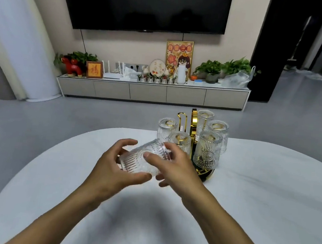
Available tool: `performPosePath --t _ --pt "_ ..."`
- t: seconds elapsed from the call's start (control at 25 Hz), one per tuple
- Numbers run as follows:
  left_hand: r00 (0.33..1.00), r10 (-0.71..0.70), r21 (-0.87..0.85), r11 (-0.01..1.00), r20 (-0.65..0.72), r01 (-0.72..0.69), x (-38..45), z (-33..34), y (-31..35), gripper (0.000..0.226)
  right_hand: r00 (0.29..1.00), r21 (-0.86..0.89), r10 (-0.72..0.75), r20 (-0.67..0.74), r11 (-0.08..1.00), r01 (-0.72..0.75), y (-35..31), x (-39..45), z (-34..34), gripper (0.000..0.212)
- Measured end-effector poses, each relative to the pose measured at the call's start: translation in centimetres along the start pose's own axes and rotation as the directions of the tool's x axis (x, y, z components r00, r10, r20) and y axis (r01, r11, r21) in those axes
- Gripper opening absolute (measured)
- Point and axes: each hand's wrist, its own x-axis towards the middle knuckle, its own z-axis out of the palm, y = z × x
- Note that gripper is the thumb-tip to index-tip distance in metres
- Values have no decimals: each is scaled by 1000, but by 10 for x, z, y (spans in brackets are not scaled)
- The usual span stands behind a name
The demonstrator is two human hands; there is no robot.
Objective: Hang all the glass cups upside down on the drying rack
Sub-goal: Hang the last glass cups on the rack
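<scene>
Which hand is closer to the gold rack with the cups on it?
The right hand. It sits just in front of the gold rack, by its dark base. The left hand is farther left, on the other side of the glass cup both hands hold.

Drying rack (200,171) on table (267,202), apparently five cups hung, television (148,5) behind
</scene>
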Motion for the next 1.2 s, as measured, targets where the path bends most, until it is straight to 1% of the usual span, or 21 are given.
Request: performPosePath --t 0.08,0.16,0.24,0.28,0.32,0.36,0.4,0.48,0.52,0.56,0.6,0.64,0.68,0.72,0.76,0.84,0.92,0.96,1.04,1.08,1.2 --pt "998 37 -140 989 -52 -44 -2 -7 16 73 1000 158 16 -8 987 -14 -12 -4 -8 70" --pt "996 51 -340 938 -69 -71 -2 -6 23 75 1000 252 -9 30 968 1 -20 -4 -17 75" --pt "998 26 -560 827 -60 -55 0 3 24 75 997 392 -7 78 920 -24 -25 -2 -20 82" --pt "999 8 -644 765 -41 -33 2 7 25 74 996 452 -11 85 892 -28 -26 0 -21 84" --pt "1000 -1 -691 723 -7 -4 3 11 26 72 997 487 -9 82 873 -32 -26 2 -21 82" --pt "1000 2 -702 712 25 17 5 13 27 70 997 497 -2 80 867 -38 -25 5 -23 77" --pt "999 6 -697 717 48 29 9 13 28 68 996 478 -6 89 877 -38 -26 9 -27 67" --pt "999 3 -689 724 47 30 26 9 31 65 990 394 -68 121 919 15 -30 20 -42 36" --pt "1000 8 -680 733 23 10 40 5 36 66 990 299 -116 84 950 86 -31 31 -53 27" --pt "1000 17 -648 761 -15 -23 58 2 44 71 981 99 -193 -10 976 193 -33 47 -65 30" --pt "998 29 -595 802 -51 -53 79 1 54 76 950 -216 -292 -114 940 263 -33 63 -79 35" --pt "996 38 -531 844 -81 -75 102 3 64 80 914 -558 -373 -158 797 229 -30 80 -90 39" --pt "994 51 -459 884 -97 -90 123 7 74 83 901 -771 -411 -143 617 159 -27 94 -97 42" --pt "993 69 -383 918 -93 -100 142 13 84 85 909 -845 -400 -118 521 120 -22 106 -102 43" --pt "993 88 -304 947 -73 -106 160 21 91 86 925 -857 -370 -93 503 115 -14 118 -106 44" --pt "993 114 -167 979 -32 -118 190 40 101 84 934 -803 -346 -85 579 141 -1 129 -111 48" --pt "992 128 -66 990 -1 -127 213 57 102 83 932 -759 -349 -99 632 156 6 136 -115 59" --pt "992 124 -24 992 8 -124 222 65 100 83 929 -768 -364 -70 614 182 6 136 -116 61" --pt "995 102 48 994 4 -102 237 75 92 88 896 -828 -444 19 495 263 5 136 -114 52" --pt "996 85 76 993 2 -85 242 80 88 90 879 -841 -475 39 460 286 6 136 -113 49" --pt "996 53 151 986 69 -63 253 91 76 89 878 -834 -478 17 478 276 8 135 -111 48"
